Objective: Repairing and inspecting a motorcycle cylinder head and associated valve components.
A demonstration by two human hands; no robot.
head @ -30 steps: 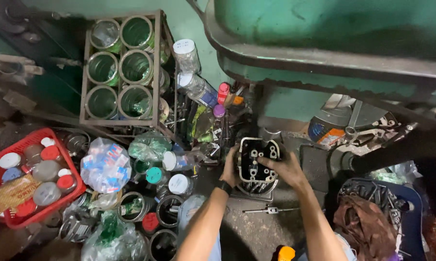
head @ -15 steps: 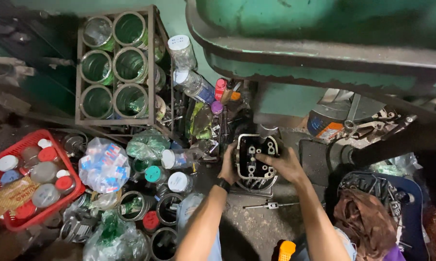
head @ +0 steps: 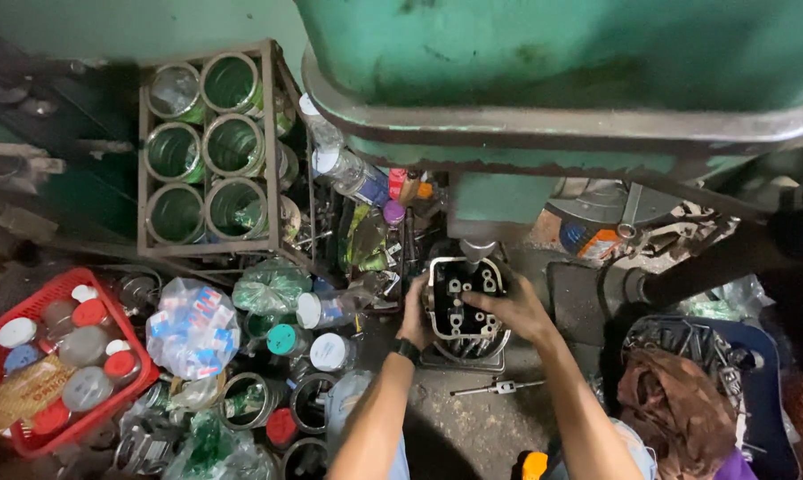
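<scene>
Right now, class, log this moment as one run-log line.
left hand: grips engine part | right hand: on engine part | wrench: on floor, apart

jars [head: 317, 329] crowd left; floor [head: 473, 422] open below

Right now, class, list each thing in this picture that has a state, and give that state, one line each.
Engine part: upright on its stand, gripped from both sides.
Left hand: on the part's left edge.
Right hand: on the part's right side, fingers across its face.
Cans in rack: open-topped.
Jars in red basket: lids on.
Wrench: lying flat on floor, untouched.
</scene>
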